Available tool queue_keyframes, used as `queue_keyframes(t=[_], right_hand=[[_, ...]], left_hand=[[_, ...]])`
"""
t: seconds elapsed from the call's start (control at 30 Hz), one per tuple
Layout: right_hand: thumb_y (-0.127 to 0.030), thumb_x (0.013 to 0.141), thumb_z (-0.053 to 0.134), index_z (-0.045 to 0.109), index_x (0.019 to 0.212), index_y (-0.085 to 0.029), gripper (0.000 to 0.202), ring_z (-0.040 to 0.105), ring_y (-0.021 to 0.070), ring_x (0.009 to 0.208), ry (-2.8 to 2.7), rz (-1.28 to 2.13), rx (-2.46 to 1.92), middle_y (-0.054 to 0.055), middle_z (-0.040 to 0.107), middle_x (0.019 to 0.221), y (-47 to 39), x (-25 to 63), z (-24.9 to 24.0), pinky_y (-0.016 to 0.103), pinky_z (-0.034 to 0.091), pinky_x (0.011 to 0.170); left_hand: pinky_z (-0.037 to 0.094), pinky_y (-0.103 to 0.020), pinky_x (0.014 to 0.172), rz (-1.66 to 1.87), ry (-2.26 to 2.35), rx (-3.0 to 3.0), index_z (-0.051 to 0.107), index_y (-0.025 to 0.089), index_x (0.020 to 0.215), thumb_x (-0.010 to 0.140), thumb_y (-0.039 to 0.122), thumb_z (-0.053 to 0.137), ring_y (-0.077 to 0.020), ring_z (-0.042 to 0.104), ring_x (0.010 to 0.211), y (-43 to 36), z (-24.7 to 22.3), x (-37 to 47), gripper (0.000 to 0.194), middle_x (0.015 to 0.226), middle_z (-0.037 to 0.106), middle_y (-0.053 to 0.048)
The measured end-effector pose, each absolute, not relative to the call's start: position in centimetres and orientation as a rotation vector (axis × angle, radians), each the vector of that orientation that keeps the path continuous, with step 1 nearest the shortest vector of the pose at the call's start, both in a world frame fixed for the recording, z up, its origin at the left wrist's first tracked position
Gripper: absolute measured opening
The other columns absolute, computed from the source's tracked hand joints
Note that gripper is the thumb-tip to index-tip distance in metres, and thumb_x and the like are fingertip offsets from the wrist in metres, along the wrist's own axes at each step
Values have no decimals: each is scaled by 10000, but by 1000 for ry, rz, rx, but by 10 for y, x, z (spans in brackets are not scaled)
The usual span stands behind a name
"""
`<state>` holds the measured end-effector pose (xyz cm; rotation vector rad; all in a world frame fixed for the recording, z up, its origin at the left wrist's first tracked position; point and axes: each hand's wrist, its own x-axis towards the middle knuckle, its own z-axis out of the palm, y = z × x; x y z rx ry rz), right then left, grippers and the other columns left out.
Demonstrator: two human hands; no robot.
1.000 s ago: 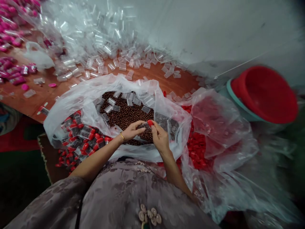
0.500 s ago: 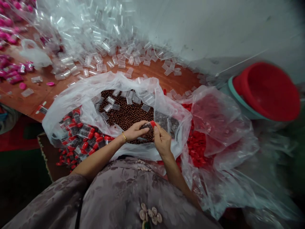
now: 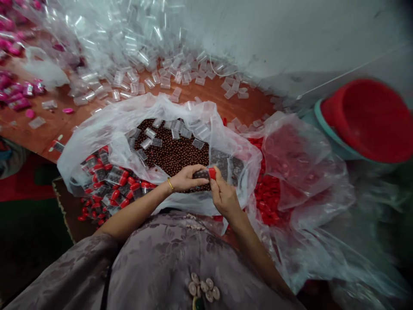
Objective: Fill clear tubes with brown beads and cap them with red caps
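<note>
A small clear plastic container [image 3: 201, 174] filled with dark brown beads lies between my hands. My left hand [image 3: 185, 178], with a gold bracelet at the wrist, is closed around its body. My right hand [image 3: 223, 191] pinches the red cap [image 3: 212, 173] at its right end. Both hands are above a white plastic bag [image 3: 142, 105] holding many small brown beads [image 3: 176, 155]. Several clear containers [image 3: 156, 142] lie on top of the beads. Capped containers with red ends [image 3: 116, 183] are heaped at the left, beside my left forearm.
Loose red caps [image 3: 267, 200] fill a clear bag [image 3: 290, 146] at the right. Red and pale blue buckets [image 3: 368, 120] stand by the wall. Many clear containers [image 3: 129, 47] are piled on the reddish table [image 3: 251, 103], with pink items [image 3: 14, 97] at far left.
My right hand has shifted slightly right and down, and the container now lies more level with its red cap pointing right. The left hand remains on the body. The view has shifted slightly.
</note>
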<state>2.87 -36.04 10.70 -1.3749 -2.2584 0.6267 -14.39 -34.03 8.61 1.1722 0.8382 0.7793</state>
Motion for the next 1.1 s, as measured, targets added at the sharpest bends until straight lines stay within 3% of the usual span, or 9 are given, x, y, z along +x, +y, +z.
queue_keyframes(t=[0.23,0.47,0.63,0.73,0.9,1.0,1.1], right_hand=[[-292,905,291,371,1336,-112,474,662,234,729,-2429,627,-1370,157,674,951,-370,34,107,350,525,631],[-313,892,297,429,1307,-122,475,654,232,772,-2337,740,-1390,151,670,982,-367,33,103,359,517,666],[-371,877,328,664,1008,-185,406,615,167,630,-2215,854,-1393,66,679,733,-362,39,109,296,482,635],[-456,877,297,687,825,-196,471,570,152,578,-1990,901,-1483,41,616,609,-358,34,107,281,451,595],[-594,847,28,587,1052,-196,716,524,116,535,-1349,1275,-1498,27,581,692,-348,10,93,242,440,516],[-617,809,-79,428,1279,-212,801,604,129,789,-1310,1494,-1443,58,611,953,-344,-1,87,268,490,725],[-626,814,-54,280,1386,-212,781,532,149,1082,-1430,1581,-1435,79,551,1183,-345,-1,82,326,401,952]], left_hand=[[381,-200,601,687,822,1129,554,102,860,698,517,595,-77,445,624,-349,89,-143,447,690,510,11],[393,-202,588,714,899,1199,566,97,860,732,509,557,-88,476,621,-349,79,-140,431,703,548,-8],[382,-212,642,559,987,1620,596,137,875,674,417,638,-129,526,703,-352,80,-143,347,773,603,-19],[341,-214,583,421,1128,1825,598,162,765,682,321,605,-127,519,624,-350,88,-142,180,674,590,-8],[343,-234,567,293,1191,1930,592,186,713,621,251,593,-156,543,616,-352,93,-131,113,649,597,-14],[375,-252,587,239,1203,1915,599,191,730,619,257,590,-186,568,660,-357,92,-122,130,671,608,-30],[406,-288,627,161,1219,1929,611,178,771,625,243,576,-220,588,698,-363,93,-117,163,701,621,-62]])
